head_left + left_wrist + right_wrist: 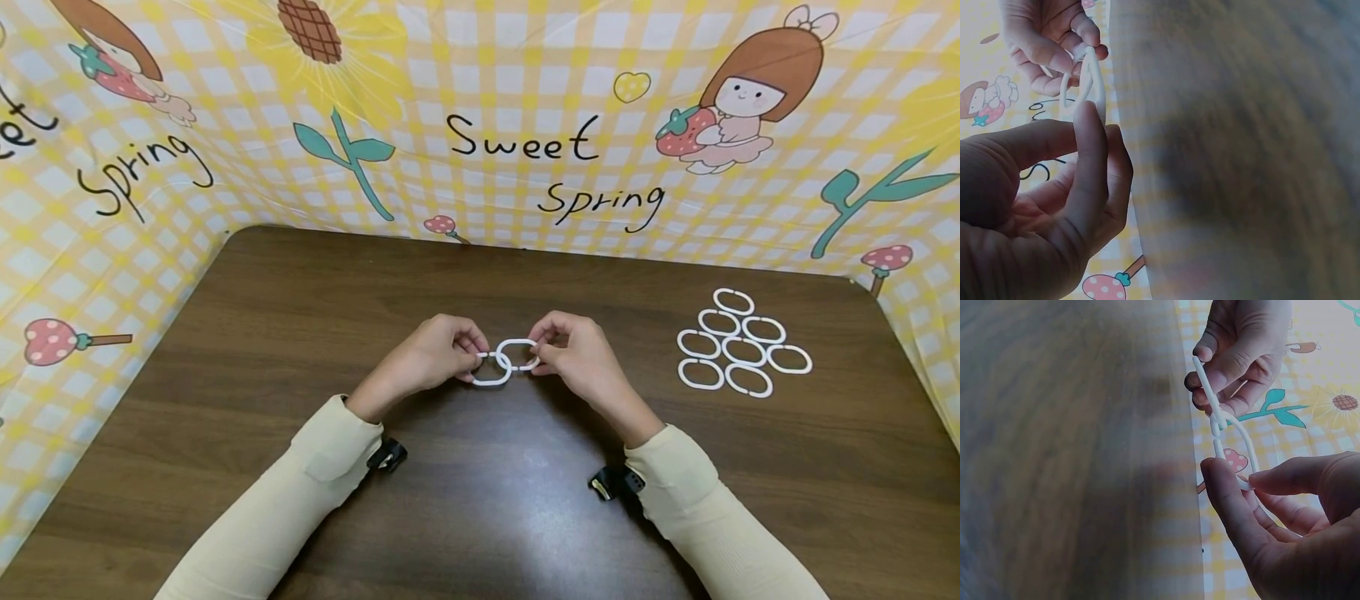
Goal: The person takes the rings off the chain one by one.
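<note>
Two white oval plastic links are hooked through each other between the hands. My left hand (438, 350) pinches the left link (491, 383) by its outer end, thumb against fingers. With thumb and fingertips, my right hand (573, 354) pinches the right link (516, 341) at its far end. In the right wrist view, a small gap shows in the side of the right link (1244, 434), close to where the left link (1205, 381) passes through it. In the left wrist view, the fingers of my left hand (1079, 187) cover part of the left link.
On the right of the brown wooden table (480, 508), several loose white links (745, 351) lie grouped in a rough triangle. A yellow checked cloth (495, 92) with printed figures stands up along the table's back and sides. Each wrist wears a small black camera (387, 455).
</note>
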`<action>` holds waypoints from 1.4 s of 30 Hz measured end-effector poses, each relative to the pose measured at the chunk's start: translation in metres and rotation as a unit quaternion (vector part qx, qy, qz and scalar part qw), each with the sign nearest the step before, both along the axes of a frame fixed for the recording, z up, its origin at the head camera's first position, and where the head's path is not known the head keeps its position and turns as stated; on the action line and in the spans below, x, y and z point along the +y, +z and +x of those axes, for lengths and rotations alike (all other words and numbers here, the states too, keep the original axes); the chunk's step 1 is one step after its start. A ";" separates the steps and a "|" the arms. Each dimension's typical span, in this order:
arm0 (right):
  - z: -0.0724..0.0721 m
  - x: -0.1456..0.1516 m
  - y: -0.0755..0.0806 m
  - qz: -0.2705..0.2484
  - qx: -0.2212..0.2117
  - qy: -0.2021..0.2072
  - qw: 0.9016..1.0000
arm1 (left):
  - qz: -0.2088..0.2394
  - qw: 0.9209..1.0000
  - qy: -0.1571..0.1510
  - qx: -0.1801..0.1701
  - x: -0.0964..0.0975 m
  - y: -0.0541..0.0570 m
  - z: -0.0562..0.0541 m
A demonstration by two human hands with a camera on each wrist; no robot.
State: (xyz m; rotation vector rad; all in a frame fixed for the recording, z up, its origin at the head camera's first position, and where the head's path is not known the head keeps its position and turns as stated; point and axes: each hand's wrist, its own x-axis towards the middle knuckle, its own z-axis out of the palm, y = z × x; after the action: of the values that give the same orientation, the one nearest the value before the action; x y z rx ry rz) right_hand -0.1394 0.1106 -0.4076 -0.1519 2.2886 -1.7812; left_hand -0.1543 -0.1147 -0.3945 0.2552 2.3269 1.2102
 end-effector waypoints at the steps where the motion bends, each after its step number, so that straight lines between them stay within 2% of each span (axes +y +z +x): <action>1: 0.000 0.000 0.000 0.001 -0.001 0.000 1.000 | -0.004 1.000 0.000 0.004 0.000 -0.001 0.000; 8: 0.001 0.001 0.001 0.004 -0.004 -0.003 1.000 | -0.020 1.000 0.012 0.012 0.000 -0.001 -0.001; 17: 0.000 0.000 -0.001 -0.009 -0.008 -0.006 1.000 | 0.034 0.999 0.030 -0.016 -0.001 0.001 0.001; 27: -0.001 -0.001 -0.002 -0.025 -0.013 -0.012 1.000 | 0.044 0.998 0.023 -0.029 -0.003 0.002 0.000; 33: 0.000 0.000 -0.002 -0.033 -0.019 -0.016 0.999 | 0.065 0.996 0.043 -0.049 -0.003 0.001 -0.002; 37: -0.001 0.000 -0.002 -0.035 -0.023 -0.013 0.999 | 0.079 0.994 0.058 -0.048 -0.003 -0.001 -0.002; 42: 0.000 0.000 -0.001 -0.033 -0.029 -0.013 0.999 | 0.082 0.994 0.060 -0.042 -0.003 -0.001 -0.002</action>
State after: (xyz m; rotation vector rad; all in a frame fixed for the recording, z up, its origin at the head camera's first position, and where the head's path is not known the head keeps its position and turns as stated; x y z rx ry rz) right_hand -0.1395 0.1102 -0.4085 -0.0819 2.2020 -1.8500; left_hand -0.1566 -0.1174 -0.3955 0.1204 2.2013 1.4441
